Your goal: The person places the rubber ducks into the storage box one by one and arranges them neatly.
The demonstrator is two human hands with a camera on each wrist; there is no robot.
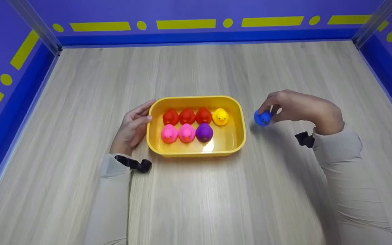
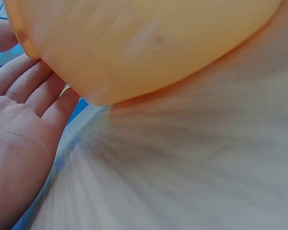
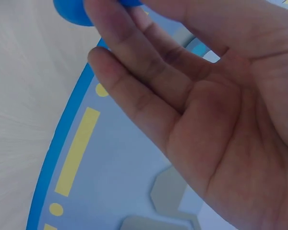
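A yellow plastic tub [image 1: 196, 153] sits in the middle of the table with small rubber ducks in two rows. Three red ducks [image 1: 187, 116] and a yellow duck [image 1: 221, 116] form the far row; two pink ducks [image 1: 186, 133] and a purple duck [image 1: 204, 132] form the near one. My left hand [image 1: 133, 127] holds the tub's left end, thumb at the rim and fingers along the outer wall [image 2: 134, 52]. To the right of the tub, my right hand [image 1: 296, 107] pinches a blue duck [image 1: 262, 118] between thumb and fingertips. In the right wrist view only part of the blue duck [image 3: 74, 10] shows.
The light wood-grain table [image 1: 196, 197] is bordered by blue panels [image 1: 196, 35] with yellow bars at the back and both sides. Black wrist mounts [image 1: 305, 139] stick out from both sleeves.
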